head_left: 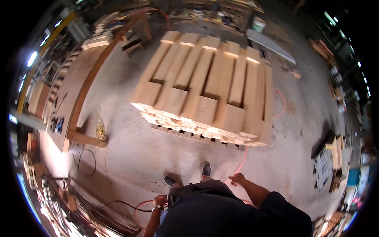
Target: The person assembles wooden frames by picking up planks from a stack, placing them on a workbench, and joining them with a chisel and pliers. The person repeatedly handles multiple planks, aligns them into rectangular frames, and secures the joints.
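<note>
My left hand (160, 200) hangs low beside my left hip, its fingers curled in, with a watch (158, 207) on the wrist. Out to the right of my body, my right hand (237, 179) is loosely closed, and nothing shows in it. In front of me stands a big stack of light wooden boards (205, 106) on a pallet (189, 135). The top boards lie side by side at staggered lengths, with dark gaps between them. Neither hand touches the stack.
An orange hose (242, 160) runs over the floor from the stack past my right hand. At left is a long workbench (85, 71), with a coiled yellow cord (100, 130) near its leg. A white bucket (258, 24) stands far back. Stacked wood and a white panel (323, 168) are at right.
</note>
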Action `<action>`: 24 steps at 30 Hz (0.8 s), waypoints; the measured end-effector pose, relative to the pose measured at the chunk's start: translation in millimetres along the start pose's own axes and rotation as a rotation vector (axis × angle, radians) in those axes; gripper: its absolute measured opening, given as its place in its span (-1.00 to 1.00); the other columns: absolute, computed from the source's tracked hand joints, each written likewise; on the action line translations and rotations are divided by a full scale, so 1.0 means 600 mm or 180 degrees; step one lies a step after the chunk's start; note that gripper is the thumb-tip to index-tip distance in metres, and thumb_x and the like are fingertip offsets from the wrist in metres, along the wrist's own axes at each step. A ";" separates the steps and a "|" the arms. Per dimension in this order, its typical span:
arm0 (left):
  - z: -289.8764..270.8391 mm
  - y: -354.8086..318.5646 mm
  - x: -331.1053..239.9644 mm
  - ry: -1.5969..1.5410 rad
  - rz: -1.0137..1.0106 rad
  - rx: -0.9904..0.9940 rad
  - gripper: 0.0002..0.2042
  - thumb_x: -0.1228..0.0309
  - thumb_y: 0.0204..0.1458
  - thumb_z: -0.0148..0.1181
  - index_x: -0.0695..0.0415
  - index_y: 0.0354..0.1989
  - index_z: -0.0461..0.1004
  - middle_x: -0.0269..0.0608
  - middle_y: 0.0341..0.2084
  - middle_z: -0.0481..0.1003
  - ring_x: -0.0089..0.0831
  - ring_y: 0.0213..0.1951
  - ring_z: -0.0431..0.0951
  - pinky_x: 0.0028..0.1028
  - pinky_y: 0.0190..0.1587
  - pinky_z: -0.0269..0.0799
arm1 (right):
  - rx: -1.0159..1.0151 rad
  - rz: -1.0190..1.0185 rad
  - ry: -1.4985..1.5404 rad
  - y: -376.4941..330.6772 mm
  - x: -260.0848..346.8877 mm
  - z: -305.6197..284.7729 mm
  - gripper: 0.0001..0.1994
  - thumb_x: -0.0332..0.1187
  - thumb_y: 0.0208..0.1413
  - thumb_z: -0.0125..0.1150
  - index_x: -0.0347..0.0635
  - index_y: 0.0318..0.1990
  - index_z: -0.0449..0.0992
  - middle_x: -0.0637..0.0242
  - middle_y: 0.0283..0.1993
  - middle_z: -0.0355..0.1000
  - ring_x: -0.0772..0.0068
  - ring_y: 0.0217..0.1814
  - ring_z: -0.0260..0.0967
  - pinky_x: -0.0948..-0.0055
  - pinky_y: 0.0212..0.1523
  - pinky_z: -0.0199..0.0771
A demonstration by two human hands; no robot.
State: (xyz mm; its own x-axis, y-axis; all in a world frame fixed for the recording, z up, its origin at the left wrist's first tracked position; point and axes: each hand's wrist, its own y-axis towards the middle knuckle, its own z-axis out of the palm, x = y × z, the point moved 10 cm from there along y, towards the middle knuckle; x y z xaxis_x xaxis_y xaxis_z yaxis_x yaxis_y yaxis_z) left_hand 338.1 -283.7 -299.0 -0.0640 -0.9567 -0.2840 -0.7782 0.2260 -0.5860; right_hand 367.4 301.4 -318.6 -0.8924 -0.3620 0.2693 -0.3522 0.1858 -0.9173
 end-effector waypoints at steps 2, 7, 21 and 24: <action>0.000 -0.019 0.042 -0.0710 -0.0188 -0.0408 -0.85 0.13 0.06 0.29 -0.14 -0.28 0.61 -0.35 -0.33 0.65 -0.18 -0.15 0.70 -0.11 -0.19 0.68 | 0.0002 0.0102 0.0043 -0.017 0.036 0.023 -0.56 -0.02 0.25 0.30 -0.28 -0.41 0.66 0.20 -0.46 0.63 0.35 -0.44 0.64 0.30 -0.40 0.72; 0.016 -0.096 0.128 -0.2332 -0.1703 -0.0777 -0.64 0.04 0.05 0.33 0.05 -0.16 0.75 -0.03 -0.20 0.72 -0.24 -0.15 0.75 -0.20 -0.04 0.64 | -0.0186 -0.0234 -0.0466 -0.001 0.174 0.085 -0.57 -0.02 0.25 0.33 -0.29 -0.38 0.66 0.19 -0.42 0.63 0.36 -0.42 0.65 0.30 -0.41 0.71; 0.166 -0.471 0.533 -0.5108 -0.3782 -0.1792 -0.78 0.40 0.10 0.38 0.28 -0.15 0.62 -0.13 -0.48 0.63 -0.32 -0.54 0.65 -0.33 -0.51 0.60 | 0.0702 -0.1294 -0.1463 -0.106 0.673 0.579 -0.61 -0.07 0.23 0.39 -0.29 -0.10 0.63 0.25 -0.32 0.65 0.43 -0.40 0.63 0.42 -0.40 0.69; 0.211 -0.496 0.541 -0.5400 -0.4210 -0.1883 -0.79 0.41 0.10 0.38 0.27 -0.16 0.60 -0.14 -0.51 0.61 -0.30 -0.57 0.63 -0.31 -0.54 0.57 | 0.0709 -0.1145 -0.1908 -0.080 0.712 0.600 -0.59 -0.06 0.26 0.36 -0.25 0.00 0.62 0.18 -0.24 0.66 0.35 -0.30 0.67 0.37 -0.34 0.71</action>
State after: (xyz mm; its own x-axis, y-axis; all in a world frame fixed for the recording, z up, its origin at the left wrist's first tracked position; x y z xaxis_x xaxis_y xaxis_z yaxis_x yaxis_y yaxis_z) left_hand 628.1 -638.3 -312.6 0.6769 0.6027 -0.4226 0.0241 -0.5920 -0.8056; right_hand 104.6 -190.9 -264.9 -0.4024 -0.8150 0.4168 -0.4717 -0.2056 -0.8575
